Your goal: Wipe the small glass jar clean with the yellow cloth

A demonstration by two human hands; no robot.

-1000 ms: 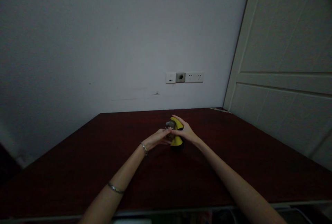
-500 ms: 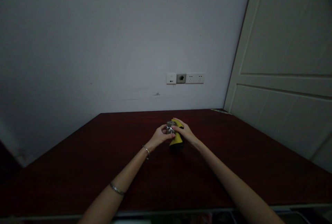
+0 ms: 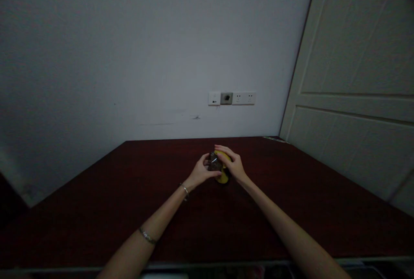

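Observation:
Over the middle of the dark red table, my two hands meet around one small item. My left hand [image 3: 202,171] is closed around a dark, shiny, glassy-looking piece [image 3: 214,162], its thumb stretched beneath it. My right hand [image 3: 233,163] is wrapped over the top and right side of a yellow object with black parts [image 3: 222,178], whose exact kind I cannot make out. The shiny piece sits against the yellow object's left side; whether they are joined is hidden by my fingers. Bracelets circle my left wrist and forearm.
The dark red table [image 3: 155,158] runs back to a pale wall [image 3: 145,54]. Sockets and switch plates [image 3: 231,98] are set in the wall. A white panelled door [image 3: 352,98] borders the right side. Various things show dimly below the table's front edge.
The yellow object and shiny piece have turned in my hands: the shiny part now looks darker, and less of the yellow lower end shows. My left thumb now reaches further under it.

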